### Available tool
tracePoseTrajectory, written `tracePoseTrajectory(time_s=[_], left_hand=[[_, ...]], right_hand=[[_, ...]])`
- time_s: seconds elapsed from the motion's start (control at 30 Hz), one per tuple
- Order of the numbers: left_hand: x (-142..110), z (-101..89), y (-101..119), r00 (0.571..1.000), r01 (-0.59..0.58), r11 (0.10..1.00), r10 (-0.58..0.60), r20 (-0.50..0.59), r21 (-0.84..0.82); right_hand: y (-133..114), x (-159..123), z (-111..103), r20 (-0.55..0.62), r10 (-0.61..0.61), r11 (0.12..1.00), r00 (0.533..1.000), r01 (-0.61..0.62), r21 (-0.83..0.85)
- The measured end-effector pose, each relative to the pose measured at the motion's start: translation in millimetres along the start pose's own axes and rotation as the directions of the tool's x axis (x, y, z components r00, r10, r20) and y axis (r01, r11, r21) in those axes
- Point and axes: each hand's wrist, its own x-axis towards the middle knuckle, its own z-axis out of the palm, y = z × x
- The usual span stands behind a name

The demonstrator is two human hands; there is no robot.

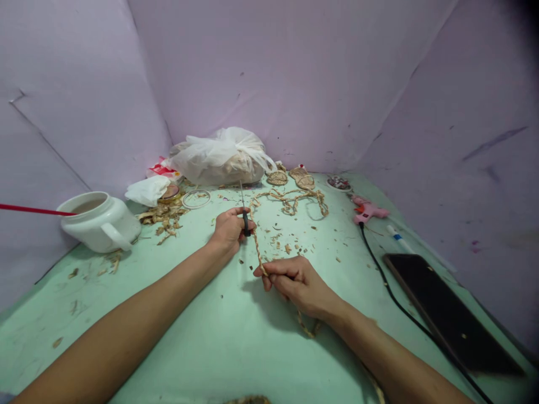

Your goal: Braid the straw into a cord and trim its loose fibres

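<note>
My left hand (231, 229) is closed around the black handle of a pair of scissors (246, 223), whose thin metal blade points away from me. A twisted straw-coloured rope (257, 247) passes close beside the left fingers; whether they also grip it I cannot tell. My right hand (297, 282) pinches this rope between thumb and fingers, nearer to me. Beyond the hands the rope lies in loose loops on the table, and another length hangs below the right hand and runs under the forearm.
Fibre scraps litter the green tabletop (202, 348). A white pot (101, 221) with a red stick stands left; a stuffed plastic bag (223, 157) lies at the back beside woven pieces (304, 178). On the right are a pink glue gun (368, 210), its black cord, a marker (399, 238) and a phone (446, 308).
</note>
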Motion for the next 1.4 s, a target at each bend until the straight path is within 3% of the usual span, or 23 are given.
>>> tracePoseTrajectory(time_s=[0.2,0.3,0.37,0.43,0.53,0.7,0.87,0.93,1.1,1.23,1.33,1.4], left_hand=[[-13,4.0,5,0.99,0.015,1.0,-0.017,0.141,0.013],[-17,5.8,5,0.974,-0.004,0.998,-0.01,0.225,0.062],[-19,6.9,5,0.969,-0.058,0.992,0.029,0.245,0.113],[-20,8.5,6,0.97,-0.108,0.982,0.071,0.232,0.152],[-24,12.3,9,0.977,-0.138,0.977,0.107,0.185,0.165],[-35,20.3,12,0.976,-0.193,0.965,0.172,0.13,0.175],[-40,23.3,11,0.979,-0.179,0.972,0.161,0.126,0.153],[-38,21.9,11,0.98,-0.18,0.972,0.163,0.117,0.148],[-31,17.1,11,0.985,-0.162,0.975,0.151,0.08,0.149],[-32,19.3,9,0.99,-0.097,0.986,0.082,0.115,0.134],[-31,20.8,7,0.988,-0.041,0.991,0.022,0.15,0.126],[-27,17.2,6,0.982,-0.054,0.979,0.017,0.187,0.195]], right_hand=[[-1,-3,4,0.201,0.11,0.951,0.973,-0.162,0.262],[-2,-3,-5,0.362,0.128,0.959,0.923,-0.208,0.191],[-4,-2,-16,0.405,0.172,0.966,0.898,-0.234,0.108],[-6,0,-25,0.291,0.248,0.942,0.924,-0.3,0.15],[-5,5,-28,0.097,0.317,0.846,0.944,-0.327,0.421],[-2,8,-11,0.118,0.261,0.643,0.958,-0.264,0.719],[-3,8,-1,0.098,0.264,0.508,0.96,-0.224,0.832],[-2,9,-1,0.044,0.291,0.525,0.956,-0.199,0.827],[3,11,-2,-0.162,0.326,0.676,0.932,-0.11,0.729],[5,10,-3,-0.219,0.242,0.784,0.945,-0.058,0.618],[4,9,-3,-0.227,0.199,0.804,0.954,-0.026,0.595],[3,11,-4,-0.275,0.24,0.772,0.931,-0.011,0.635]])
